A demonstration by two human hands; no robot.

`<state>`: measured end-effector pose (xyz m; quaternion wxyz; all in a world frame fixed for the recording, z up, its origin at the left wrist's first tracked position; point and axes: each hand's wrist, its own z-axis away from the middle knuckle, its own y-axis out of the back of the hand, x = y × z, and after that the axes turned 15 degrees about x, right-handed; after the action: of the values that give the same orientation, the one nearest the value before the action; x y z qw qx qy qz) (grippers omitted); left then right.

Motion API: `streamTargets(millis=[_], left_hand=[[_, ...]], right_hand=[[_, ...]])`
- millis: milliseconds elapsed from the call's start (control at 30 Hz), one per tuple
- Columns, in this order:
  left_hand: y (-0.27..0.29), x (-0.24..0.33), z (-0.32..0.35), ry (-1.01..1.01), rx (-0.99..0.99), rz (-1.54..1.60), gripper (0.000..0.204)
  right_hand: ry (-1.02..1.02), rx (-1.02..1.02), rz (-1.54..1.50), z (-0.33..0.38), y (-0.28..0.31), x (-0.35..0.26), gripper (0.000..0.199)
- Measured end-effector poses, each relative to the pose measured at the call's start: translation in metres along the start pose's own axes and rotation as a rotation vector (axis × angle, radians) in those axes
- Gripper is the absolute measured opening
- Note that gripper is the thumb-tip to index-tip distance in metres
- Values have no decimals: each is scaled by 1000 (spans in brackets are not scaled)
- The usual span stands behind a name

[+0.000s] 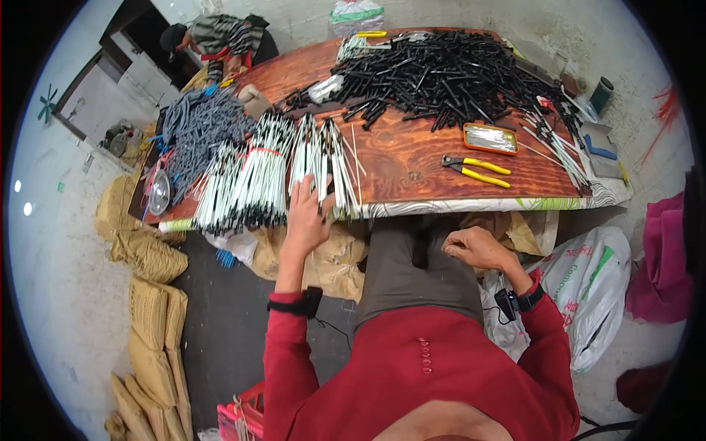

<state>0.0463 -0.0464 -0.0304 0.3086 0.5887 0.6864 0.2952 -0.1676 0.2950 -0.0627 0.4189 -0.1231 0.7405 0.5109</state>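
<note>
My left hand lies over the near edge of the table, its fingers stretched out and apart on a loose group of white rods with black ends. Left of it stands a thick pile of the same rods, a red band across it. My right hand rests over my right thigh with its fingers curled in; nothing shows in it. Yellow-handled pliers lie on the wooden table, beyond the right hand. Behind them sits an orange-rimmed tin with thin pale pieces in it.
A large heap of black plastic parts covers the far table. Grey parts pile up at the left, near a metal bowl. More white rods lie at the right. Another person bends over at the far left. Brown sacks line the floor.
</note>
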Motion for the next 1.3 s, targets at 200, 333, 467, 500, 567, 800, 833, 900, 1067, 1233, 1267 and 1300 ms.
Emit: streamTargets(millis=[200, 333, 467, 500, 567, 800, 833, 900, 1067, 1233, 1267, 1300], left_hand=[[30, 8, -26, 99, -104, 108, 44], [36, 39, 1, 154, 316, 184, 36], [1, 87, 102, 390, -88, 602, 33], [-9, 100, 112, 434, -240, 640, 39], [-24, 125, 134, 488, -394, 675, 47], [-96, 120, 170, 442, -814, 458, 75], [-103, 117, 169, 448, -806, 462, 75], [-117, 110, 162, 457, -918, 474, 78], [-157, 96, 142, 487, -1123, 494, 83], [-255, 98, 235, 733, -1178, 1245, 82], [-263, 105, 253, 934, -994, 1852, 80], [-275, 104, 271, 961, -996, 1858, 80]], right_hand=[[8, -57, -84, 3, -10, 3, 20], [-16, -110, 26, 11, -40, 44, 24], [-2, -236, 228, 16, -81, 82, 28], [-36, -293, 297, 16, -89, 89, 30], [-97, -410, 437, 20, -99, 97, 33], [-188, -193, 337, 15, -116, 119, 38], [-191, -169, 350, 12, -118, 122, 39], [-207, -78, 361, 14, -130, 128, 40], [-191, 239, 270, 42, -150, 137, 36], [-278, 188, 271, 40, -150, 143, 27], [-262, 170, 285, 33, -148, 142, 24], [-244, 152, 298, 26, -147, 141, 21]])
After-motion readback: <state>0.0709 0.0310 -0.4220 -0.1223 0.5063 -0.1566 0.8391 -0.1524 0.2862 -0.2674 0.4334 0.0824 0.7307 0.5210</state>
